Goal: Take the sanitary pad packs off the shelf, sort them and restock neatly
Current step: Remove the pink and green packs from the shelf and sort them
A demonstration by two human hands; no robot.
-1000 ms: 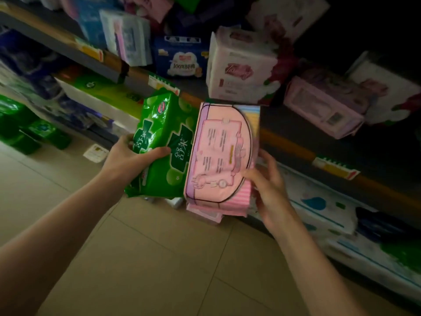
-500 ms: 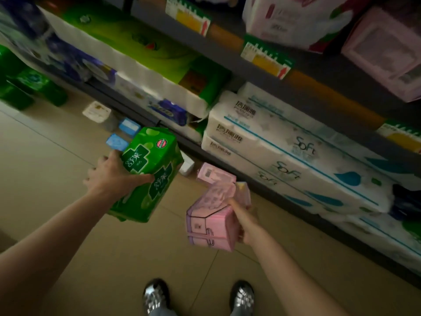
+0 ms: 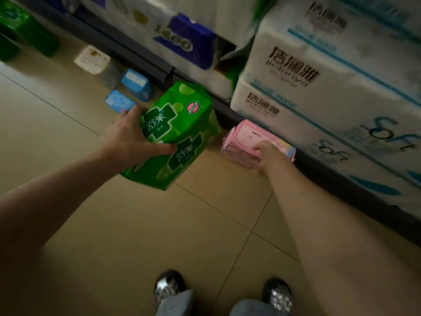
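Observation:
My left hand (image 3: 129, 137) grips a green sanitary pad pack (image 3: 177, 133) low over the tiled floor, thumb across its front. My right hand (image 3: 268, 153) holds a pink pad pack (image 3: 246, 137) down at the floor, right against the base of the bottom shelf. Two small blue packs (image 3: 136, 84) lie on the floor to the left of the green pack, and a white pack (image 3: 92, 59) lies farther left.
Large white tissue bundles (image 3: 319, 87) fill the bottom shelf on the right, with blue-and-white bundles (image 3: 186, 42) to their left. Green packs (image 3: 22, 35) sit at the far left. My two shoes (image 3: 168, 286) stand on the tiles below.
Both hands have dropped from shelf height down to the floor, carrying the green and pink packs. The view has tilted down to the bottom shelf.

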